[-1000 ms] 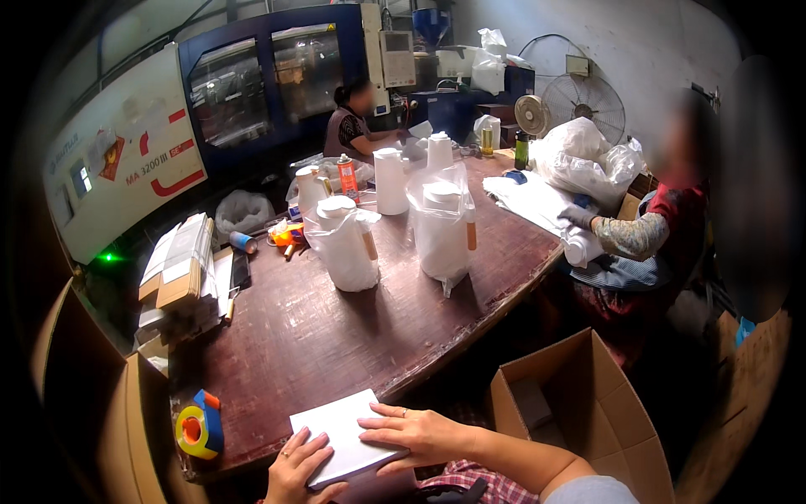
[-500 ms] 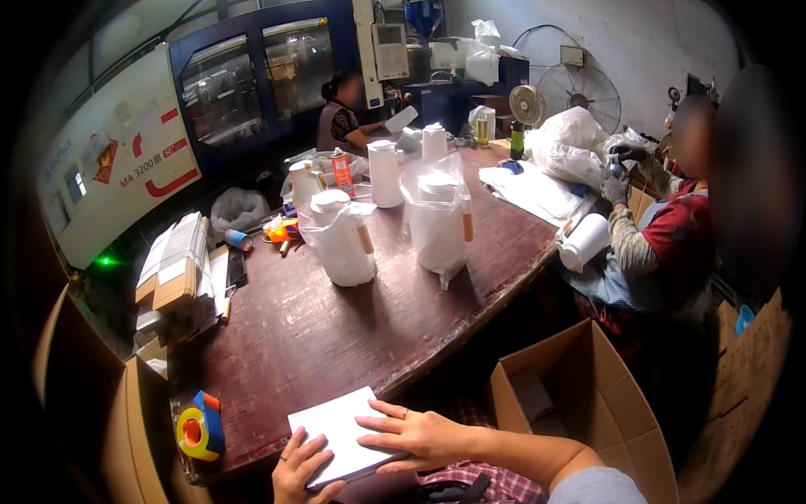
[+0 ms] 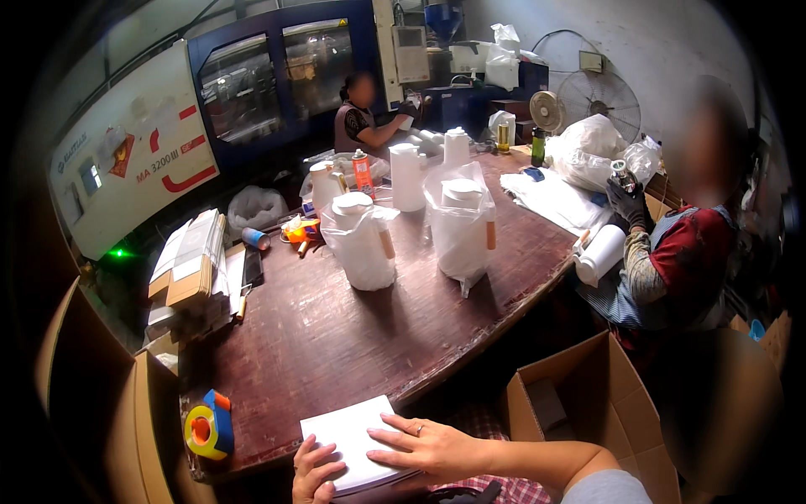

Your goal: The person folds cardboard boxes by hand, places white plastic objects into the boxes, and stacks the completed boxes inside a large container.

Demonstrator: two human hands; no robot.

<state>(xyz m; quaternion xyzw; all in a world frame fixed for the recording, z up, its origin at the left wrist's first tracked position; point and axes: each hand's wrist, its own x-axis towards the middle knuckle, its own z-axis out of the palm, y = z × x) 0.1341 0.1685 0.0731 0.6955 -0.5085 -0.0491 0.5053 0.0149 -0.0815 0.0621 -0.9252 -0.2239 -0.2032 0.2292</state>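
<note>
At the table's near edge is a white box (image 3: 342, 430) with a flat top. My right hand (image 3: 432, 445) lies flat across that top, its fingers spread and a ring on one of them. My left hand (image 3: 314, 472) rests on the near left edge of the box, fingers apart. The lower part of the box is hidden by my hands and the picture's edge. Farther in stand two white jugs with brown handles in clear plastic bags, a left bagged jug (image 3: 359, 244) and a right bagged jug (image 3: 460, 231).
A tape dispenser (image 3: 210, 426) sits at the near left corner, flattened cartons (image 3: 189, 260) farther back. An open cardboard box (image 3: 588, 386) stands right of my arm. Unbagged jugs (image 3: 408, 176) and a spray can (image 3: 362, 175) are behind. One co-worker (image 3: 672, 252) sits right, another (image 3: 357, 126) behind.
My hands stay on the white box, while the whole view has shifted slightly. The right co-worker now holds up a small round part. The far co-worker's hands have moved toward the machine.
</note>
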